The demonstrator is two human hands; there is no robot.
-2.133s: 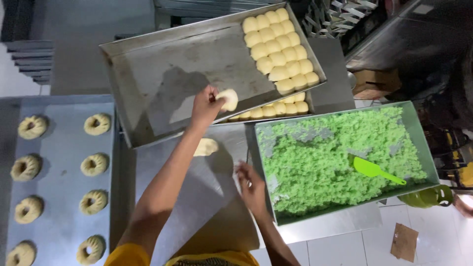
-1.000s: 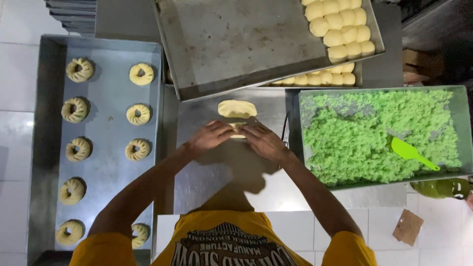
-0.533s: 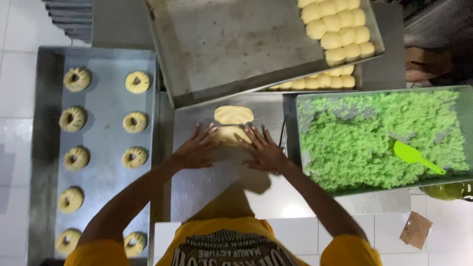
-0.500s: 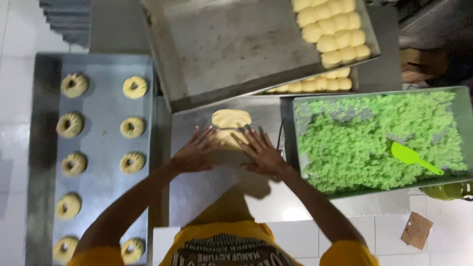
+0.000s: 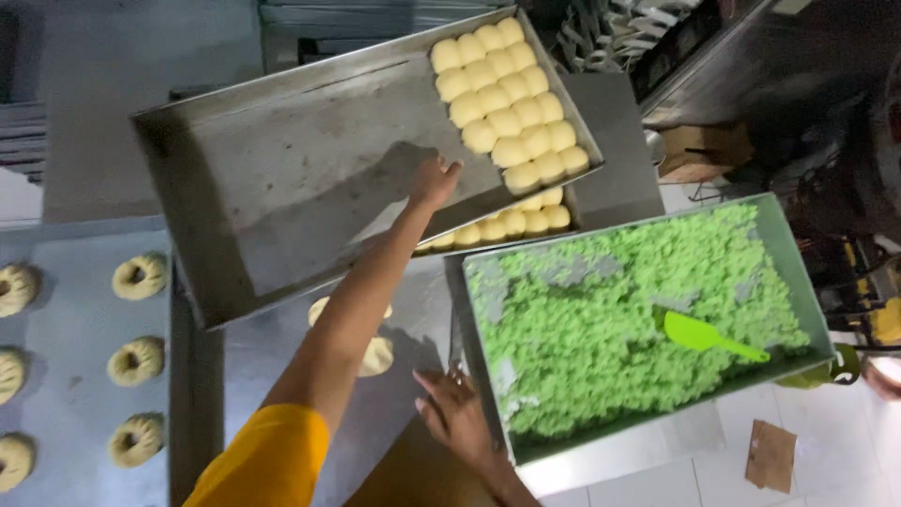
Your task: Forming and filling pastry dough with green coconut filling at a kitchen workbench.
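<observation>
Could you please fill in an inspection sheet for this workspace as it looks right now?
Surface: steel table, flattened dough pieces lying on it.
Work items: upper tray holding dough balls at its right end; another tray of balls beneath it.
Clutter: tray of green filling with green spatula; ring-shaped pastries on left tray.
Hands: left hand open, reaching near the dough balls; right hand open on the table beside the filling tray.
Cables: nothing seen.
Surroundings: tiled floor, brown paper scrap, cardboard box.
</observation>
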